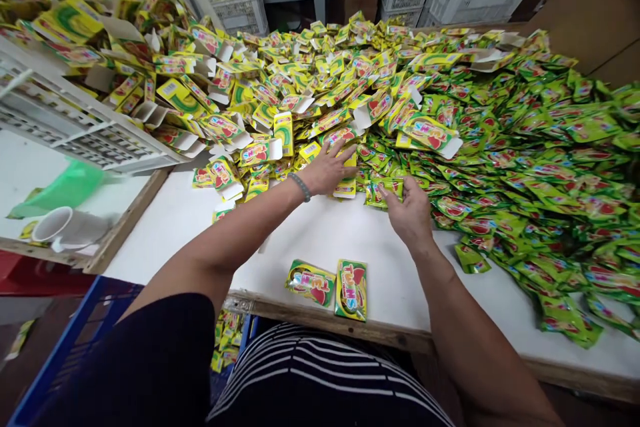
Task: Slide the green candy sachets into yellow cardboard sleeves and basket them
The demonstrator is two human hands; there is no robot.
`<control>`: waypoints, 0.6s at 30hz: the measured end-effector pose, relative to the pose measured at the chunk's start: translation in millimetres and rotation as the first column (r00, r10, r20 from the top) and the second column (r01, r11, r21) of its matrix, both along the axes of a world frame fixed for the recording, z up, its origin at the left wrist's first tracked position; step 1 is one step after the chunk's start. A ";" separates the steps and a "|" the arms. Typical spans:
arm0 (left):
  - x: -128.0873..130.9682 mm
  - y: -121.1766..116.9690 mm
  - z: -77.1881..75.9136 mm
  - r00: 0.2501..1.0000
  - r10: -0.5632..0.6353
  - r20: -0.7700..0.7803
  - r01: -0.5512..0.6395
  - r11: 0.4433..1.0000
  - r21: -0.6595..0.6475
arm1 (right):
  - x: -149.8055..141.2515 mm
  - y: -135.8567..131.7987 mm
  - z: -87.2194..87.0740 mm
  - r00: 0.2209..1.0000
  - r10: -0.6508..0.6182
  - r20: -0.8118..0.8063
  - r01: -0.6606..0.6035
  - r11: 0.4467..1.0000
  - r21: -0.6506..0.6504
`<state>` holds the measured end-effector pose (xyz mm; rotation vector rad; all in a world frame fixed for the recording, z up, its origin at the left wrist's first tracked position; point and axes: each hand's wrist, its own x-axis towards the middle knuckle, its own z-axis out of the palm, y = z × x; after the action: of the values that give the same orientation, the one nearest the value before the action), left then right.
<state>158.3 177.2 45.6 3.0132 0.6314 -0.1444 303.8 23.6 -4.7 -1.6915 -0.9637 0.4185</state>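
Observation:
My left hand (327,170) lies over the near edge of the box pile with its fingers spread. Under its fingertips is a yellow carton (347,185) with a white open flap; the hand rests on or just above it. In my right hand (411,210), a shiny green candy packet (381,192) is pinched between thumb and fingers. Close to the table's front edge lie two printed packs side by side, a green-and-yellow pack (310,282) turned sideways and a yellow pack (351,289) with a red fruit picture.
Yellow cartons (280,83) heap across the middle, many with flaps open. Green packets (540,147) cover the right side. At left, a tilted white crate (90,123) spills cartons, with a white mug (70,227) below it. A blue crate (75,340) stands beneath the table.

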 end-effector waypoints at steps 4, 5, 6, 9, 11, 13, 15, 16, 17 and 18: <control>18.7 16.8 -5.2 0.995 -0.070 0.070 0.073 0.996 -0.042 | 4.6 3.2 -3.8 0.995 -0.102 -0.005 0.102 0.993 0.061; 18.2 16.7 -4.1 0.989 -0.024 0.144 0.034 0.997 -0.064 | 5.8 4.0 -4.4 0.993 -0.117 -0.021 0.119 0.988 0.101; 15.7 14.4 -2.2 0.973 0.047 0.226 -0.027 0.996 -0.090 | 6.6 4.6 -4.2 0.992 -0.115 -0.048 0.121 0.981 0.151; -1.1 -5.5 5.0 0.857 0.280 0.432 -0.188 0.951 -0.244 | 6.2 5.0 1.1 0.993 -0.050 -0.110 0.080 0.955 0.284; -16.9 -27.0 6.3 0.792 0.384 0.474 -0.187 0.892 -0.411 | 3.1 3.9 7.0 0.994 -0.020 -0.109 0.056 0.942 0.332; -32.5 -49.6 2.2 0.748 0.480 0.458 -0.140 0.790 -0.597 | -1.3 2.4 11.5 0.995 0.026 -0.091 0.007 0.940 0.340; -45.6 -68.5 -6.8 0.665 0.612 0.429 -0.086 0.633 -0.770 | -5.6 1.4 11.8 0.991 0.119 -0.053 -0.099 0.953 0.287; -50.6 -75.6 -12.4 0.610 0.679 0.409 -0.051 0.549 -0.834 | -7.0 1.1 10.4 0.984 0.175 -0.031 -0.163 0.957 0.239; -54.5 -81.1 -18.1 0.555 0.736 0.387 -0.013 0.473 -0.881 | -7.8 1.0 8.0 0.972 0.233 -0.011 -0.227 0.956 0.184; -57.4 -85.2 -23.7 0.511 0.779 0.365 0.024 0.411 -0.911 | -7.9 1.2 5.1 0.958 0.287 0.007 -0.285 0.949 0.132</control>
<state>100.9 92.0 21.9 1.5452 0.8577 0.6707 295.9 24.8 0.4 -1.4321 -1.2071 0.5427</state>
